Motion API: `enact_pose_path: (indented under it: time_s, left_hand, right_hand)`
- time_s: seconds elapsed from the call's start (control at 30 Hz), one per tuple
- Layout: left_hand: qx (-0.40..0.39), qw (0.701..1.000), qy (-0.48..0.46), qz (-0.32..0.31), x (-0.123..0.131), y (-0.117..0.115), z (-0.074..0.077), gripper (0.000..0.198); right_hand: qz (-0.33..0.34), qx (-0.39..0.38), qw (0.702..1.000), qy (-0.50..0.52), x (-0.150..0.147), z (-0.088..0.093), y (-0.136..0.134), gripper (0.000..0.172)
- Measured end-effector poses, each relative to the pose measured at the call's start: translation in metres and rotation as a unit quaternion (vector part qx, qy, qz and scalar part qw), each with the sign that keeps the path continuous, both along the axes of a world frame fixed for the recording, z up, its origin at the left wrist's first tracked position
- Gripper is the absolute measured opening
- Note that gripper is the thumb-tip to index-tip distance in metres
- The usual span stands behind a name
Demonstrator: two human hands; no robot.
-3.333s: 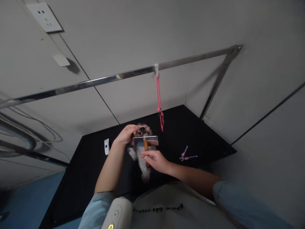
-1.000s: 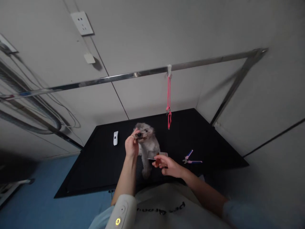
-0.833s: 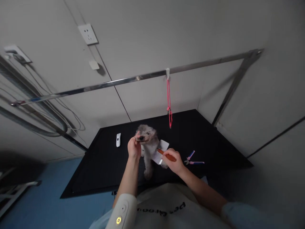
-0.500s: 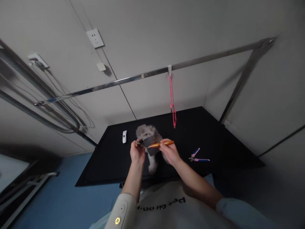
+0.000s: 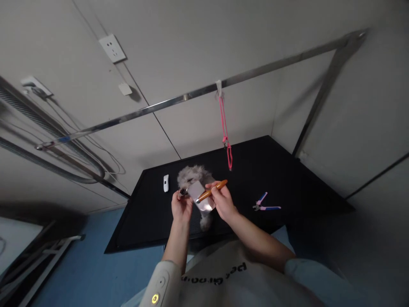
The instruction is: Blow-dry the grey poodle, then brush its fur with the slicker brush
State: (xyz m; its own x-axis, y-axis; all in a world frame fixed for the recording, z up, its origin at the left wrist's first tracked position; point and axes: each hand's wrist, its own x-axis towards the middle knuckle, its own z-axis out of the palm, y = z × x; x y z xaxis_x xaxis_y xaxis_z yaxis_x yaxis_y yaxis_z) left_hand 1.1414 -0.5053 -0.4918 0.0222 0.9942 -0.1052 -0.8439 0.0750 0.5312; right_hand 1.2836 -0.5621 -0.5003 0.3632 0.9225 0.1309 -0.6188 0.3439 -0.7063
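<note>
A small grey curly-haired dog is on the black grooming table, its head toward my left hand. My left hand is closed at the dog's muzzle, fingers under and beside its dark nose. My right hand grips the orange wooden handle of a slicker brush. The brush's flat metal back faces up at me and lies over the side of the dog's face, hiding part of the head and chest. Its bristles are out of sight. One front leg of the dog shows below the brush.
White clippers lie on the table to the left. Pink-and-blue nail clippers lie spread on the right. A pink grooming loop hangs from the metal bar across the back. Grey hoses run along the left wall.
The slicker brush has turned, its metal back now tilted more toward me and the handle end raised. Both hands and the dog's head shifted slightly left in view as the camera moved.
</note>
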Motion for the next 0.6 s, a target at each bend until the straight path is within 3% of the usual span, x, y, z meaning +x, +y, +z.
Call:
enact_pose_path:
  time_s: [0.1, 0.23, 0.27, 0.4, 0.53, 0.6]
  left_hand:
    - [-0.006, 0.999, 0.012, -0.037, 0.0, 0.0, -0.001, 0.01]
    - [-0.037, 0.999, -0.012, -0.01, -0.003, -0.003, 0.001, 0.014]
    - [-0.04, 0.999, -0.017, -0.006, -0.004, -0.004, 0.002, 0.013]
    - [-0.048, 0.998, 0.006, -0.041, -0.006, -0.01, 0.003, 0.007]
    - [-0.072, 0.997, -0.004, -0.026, -0.002, -0.014, 0.003, 0.011]
    - [-0.07, 0.997, -0.009, -0.026, -0.002, -0.015, 0.006, 0.009]
  right_hand:
    - [-0.096, 0.011, 0.995, -0.016, -0.002, 0.004, 0.004, 0.029]
    - [-0.001, 0.015, 0.998, -0.056, -0.005, 0.007, 0.007, 0.029]
    - [-0.001, 0.007, 0.998, -0.064, -0.005, 0.007, 0.008, 0.029]
    - [-0.11, 0.013, 0.99, -0.085, -0.007, 0.007, 0.007, 0.025]
    - [-0.009, 0.013, 0.994, -0.106, -0.013, 0.011, 0.004, 0.027]
    - [-0.033, -0.011, 0.995, -0.089, -0.011, 0.013, 0.004, 0.028]
